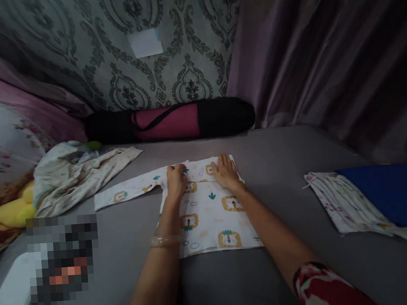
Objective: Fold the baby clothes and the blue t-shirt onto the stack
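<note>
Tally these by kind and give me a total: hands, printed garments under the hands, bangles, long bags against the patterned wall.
Hands: 2 (left hand, right hand)
White printed garment: 1
Bangle: 1
Black-and-pink bag: 1
Total: 5

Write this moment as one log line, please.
left hand: curled on white shirt | right hand: flat near its far edge | sleeve: stretched leftward | pink-and-black bag: beyond, by wall
</note>
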A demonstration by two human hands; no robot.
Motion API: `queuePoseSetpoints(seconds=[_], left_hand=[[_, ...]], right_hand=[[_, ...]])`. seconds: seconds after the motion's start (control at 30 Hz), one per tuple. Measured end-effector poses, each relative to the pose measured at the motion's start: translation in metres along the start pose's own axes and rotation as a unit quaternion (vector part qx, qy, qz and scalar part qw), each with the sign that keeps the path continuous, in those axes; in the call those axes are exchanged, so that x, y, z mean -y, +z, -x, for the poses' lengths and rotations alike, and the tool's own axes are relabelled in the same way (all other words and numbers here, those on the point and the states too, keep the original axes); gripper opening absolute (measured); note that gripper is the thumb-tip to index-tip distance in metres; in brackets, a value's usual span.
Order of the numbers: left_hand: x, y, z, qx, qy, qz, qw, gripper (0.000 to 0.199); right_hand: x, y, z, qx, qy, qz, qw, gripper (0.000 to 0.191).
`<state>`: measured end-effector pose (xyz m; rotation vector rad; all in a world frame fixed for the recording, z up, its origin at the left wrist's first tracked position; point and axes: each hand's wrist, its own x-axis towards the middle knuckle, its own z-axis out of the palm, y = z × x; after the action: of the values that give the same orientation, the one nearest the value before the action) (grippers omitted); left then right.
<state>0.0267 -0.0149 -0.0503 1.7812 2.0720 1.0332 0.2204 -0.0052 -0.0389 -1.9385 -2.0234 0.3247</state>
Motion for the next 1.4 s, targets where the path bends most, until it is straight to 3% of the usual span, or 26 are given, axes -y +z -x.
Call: queuePoseSetpoints(seconds=[0.17, 0.4, 0.63, 0.77, 0.9, 0.97, 1.03, 1.13, 1.27, 1.4], left_hand=[[0.003, -0.001, -0.001, 0.008, 0.033, -0.051, 0.998, 0.028], [0.005, -0.003, -0.002, 0.044, 0.035, -0.094, 0.994, 0.040], [0.006, -0.003, 0.003, 0.029, 0.038, -0.131, 0.990, 0.037], [-0.005, -0.007, 0.007, 0.045, 0.016, -0.167, 0.985, 0.032], [-0.015, -0.013, 0.008, 0.068, 0.003, -0.179, 0.982, 0.030], [-0.018, -0.015, 0.008, 0.071, 0.003, -0.171, 0.983, 0.028], [-0.019, -0.017, 0.009, 0.071, 0.002, -0.163, 0.984, 0.027], [-0.020, -0.018, 0.010, 0.074, -0.006, -0.161, 0.984, 0.027], [-0.018, -0.019, 0.012, 0.071, -0.015, -0.155, 0.985, 0.030], [-0.018, -0.019, 0.014, 0.066, -0.013, -0.133, 0.989, 0.030]], right_hand=[[-0.011, -0.001, -0.002, -0.029, 0.009, 0.037, 0.999, 0.066], [-0.015, 0.003, 0.000, -0.026, 0.003, 0.075, 0.997, 0.069], [-0.016, 0.004, -0.001, -0.014, 0.010, 0.087, 0.996, 0.072], [-0.015, 0.003, -0.005, 0.008, 0.019, 0.091, 0.996, 0.073], [-0.014, -0.009, -0.013, 0.076, 0.038, 0.088, 0.993, 0.074], [-0.016, -0.016, -0.016, 0.081, 0.019, 0.094, 0.992, 0.072], [-0.019, -0.018, -0.016, 0.047, -0.032, 0.111, 0.992, 0.069], [-0.027, -0.010, -0.012, 0.013, -0.088, 0.123, 0.988, 0.070], [-0.036, 0.002, -0.009, 0.018, -0.094, 0.116, 0.989, 0.072], [-0.032, -0.005, -0.012, 0.059, -0.077, 0.122, 0.988, 0.072]])
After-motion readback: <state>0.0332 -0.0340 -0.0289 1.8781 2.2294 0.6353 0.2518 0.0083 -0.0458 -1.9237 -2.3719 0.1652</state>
